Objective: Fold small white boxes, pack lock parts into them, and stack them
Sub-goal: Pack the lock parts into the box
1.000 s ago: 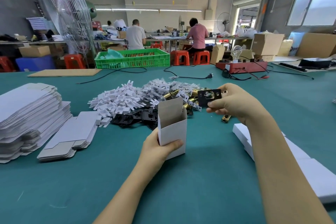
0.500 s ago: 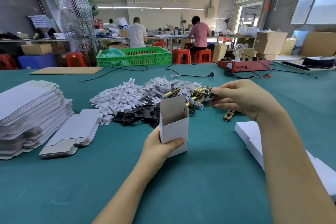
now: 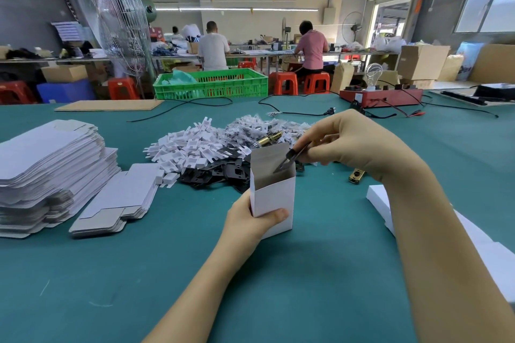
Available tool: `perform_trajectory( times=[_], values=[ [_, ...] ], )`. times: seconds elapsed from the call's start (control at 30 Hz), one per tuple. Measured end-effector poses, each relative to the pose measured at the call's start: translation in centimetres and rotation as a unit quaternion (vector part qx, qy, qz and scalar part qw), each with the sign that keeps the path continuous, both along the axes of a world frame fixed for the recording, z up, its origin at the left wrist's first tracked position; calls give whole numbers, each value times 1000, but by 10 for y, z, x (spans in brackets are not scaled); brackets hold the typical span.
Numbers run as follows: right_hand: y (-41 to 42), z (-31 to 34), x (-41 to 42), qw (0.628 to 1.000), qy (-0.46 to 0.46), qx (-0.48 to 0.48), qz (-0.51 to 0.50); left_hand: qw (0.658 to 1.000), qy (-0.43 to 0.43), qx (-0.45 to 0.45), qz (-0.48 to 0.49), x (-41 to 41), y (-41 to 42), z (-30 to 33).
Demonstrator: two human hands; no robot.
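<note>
A small white box stands upright on the green table, its top flap open. My left hand grips its lower part, thumb across the front. My right hand pinches a flat black lock plate and holds it tilted, its lower end inside the box's open mouth. Behind the box lies a heap of white plastic inserts, black plates and brass lock parts. One brass piece lies alone to the right.
Flat unfolded box blanks sit in a tall stack at the left, with a lower stack beside it. Finished white boxes lie under my right forearm. A green crate, cables and a red device line the far edge.
My right hand came from the parts heap toward the box with the black plate, turned it edge-on and lowered its end into the opening. My left hand kept holding the box.
</note>
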State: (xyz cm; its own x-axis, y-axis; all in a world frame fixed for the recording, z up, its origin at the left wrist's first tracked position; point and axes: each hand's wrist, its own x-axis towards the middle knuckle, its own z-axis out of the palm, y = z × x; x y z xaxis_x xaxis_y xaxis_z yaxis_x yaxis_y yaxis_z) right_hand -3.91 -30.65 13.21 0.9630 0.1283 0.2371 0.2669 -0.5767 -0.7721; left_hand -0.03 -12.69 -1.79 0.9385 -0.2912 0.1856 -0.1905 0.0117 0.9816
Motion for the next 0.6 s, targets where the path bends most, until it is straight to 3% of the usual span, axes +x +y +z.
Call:
perform_trajectory(
  times=[0.23, 0.6],
  values=[
    [5, 5, -3, 997, -17, -62, 52, 999, -37, -11, -37, -6, 0, 3],
    [-2, 18, -11, 987, -3, -155, 39, 998, -49, -13, -36, -7, -2, 3]
  ],
)
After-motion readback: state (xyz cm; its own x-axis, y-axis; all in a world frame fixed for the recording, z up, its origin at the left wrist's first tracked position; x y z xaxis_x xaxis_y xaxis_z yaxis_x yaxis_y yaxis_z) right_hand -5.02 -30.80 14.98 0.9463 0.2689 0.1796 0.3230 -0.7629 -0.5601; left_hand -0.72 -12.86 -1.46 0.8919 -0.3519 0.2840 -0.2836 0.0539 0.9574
